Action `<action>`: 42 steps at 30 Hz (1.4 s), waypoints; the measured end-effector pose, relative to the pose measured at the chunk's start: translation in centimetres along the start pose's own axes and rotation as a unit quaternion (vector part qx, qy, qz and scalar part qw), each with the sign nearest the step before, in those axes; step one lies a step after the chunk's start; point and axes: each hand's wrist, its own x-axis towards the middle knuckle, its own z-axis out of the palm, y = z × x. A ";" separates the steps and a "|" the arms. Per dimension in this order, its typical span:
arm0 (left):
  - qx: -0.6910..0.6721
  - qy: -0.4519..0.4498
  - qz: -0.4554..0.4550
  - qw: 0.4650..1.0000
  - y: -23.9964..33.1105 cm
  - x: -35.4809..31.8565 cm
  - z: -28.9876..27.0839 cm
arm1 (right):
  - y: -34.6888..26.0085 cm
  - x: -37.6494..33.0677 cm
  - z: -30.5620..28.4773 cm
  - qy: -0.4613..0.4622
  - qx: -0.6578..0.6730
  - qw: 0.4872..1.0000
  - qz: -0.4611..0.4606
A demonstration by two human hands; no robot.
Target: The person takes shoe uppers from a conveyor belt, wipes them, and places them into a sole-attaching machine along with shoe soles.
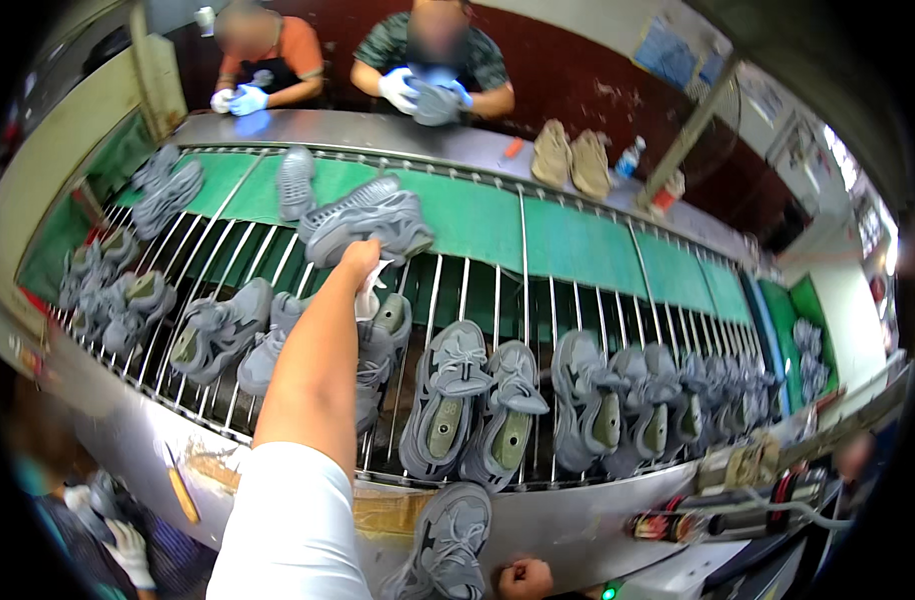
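Have left hand (360, 257) at grey shoe (366, 224), 10 o'clock on metal-rod rack (466, 288), white scrap (371, 292) just below; can't see fingers, can't tell if clamped. Have right hand (526, 577) curled together, 5–6 o'clock, near second grey shoe (456, 530) at 6 o'clock.

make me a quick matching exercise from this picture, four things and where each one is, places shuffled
Things
1. tan shoes
2. tool with a yellow-brown handle
3. left hand
4. nearest grey shoe

Places
A. at the lower picture edge, right of the white sleeve
B. on the far table, side by side
C. at a darker-soled grey pair by the green strip
D. on the near metal ledge, left of the sleeve

Pairs: 1-B, 2-D, 3-C, 4-A
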 end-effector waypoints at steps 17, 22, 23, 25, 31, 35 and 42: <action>-0.289 -0.333 0.052 0.896 13.8 -60.9 -13.4 | -3.9 -3.5 -13.4 -0.537 0.711 0.415 0.184; -0.137 -0.520 -0.024 0.843 12.8 -72.9 -6.6 | -5.8 -12.9 -22.6 -0.597 0.790 0.070 0.120; -0.078 -0.531 -0.016 0.843 13.8 -75.2 -5.4 | -5.3 -14.8 -23.4 -0.555 0.821 0.110 0.070; -0.062 -0.688 0.145 0.708 14.3 -75.9 -2.0 | -2.2 -19.1 -23.8 -0.455 0.869 0.146 0.132; 0.143 -0.749 0.475 0.439 16.3 -83.9 10.1 | 5.0 -27.3 -29.9 -0.158 0.938 0.256 0.170; 0.082 -0.614 0.707 0.342 14.6 -92.8 15.4 | 9.9 -33.0 -35.0 0.077 0.896 0.416 0.130; 0.091 -0.648 0.615 0.440 -0.8 -93.0 25.5 | 19.8 -45.7 -47.6 0.534 0.367 0.704 0.290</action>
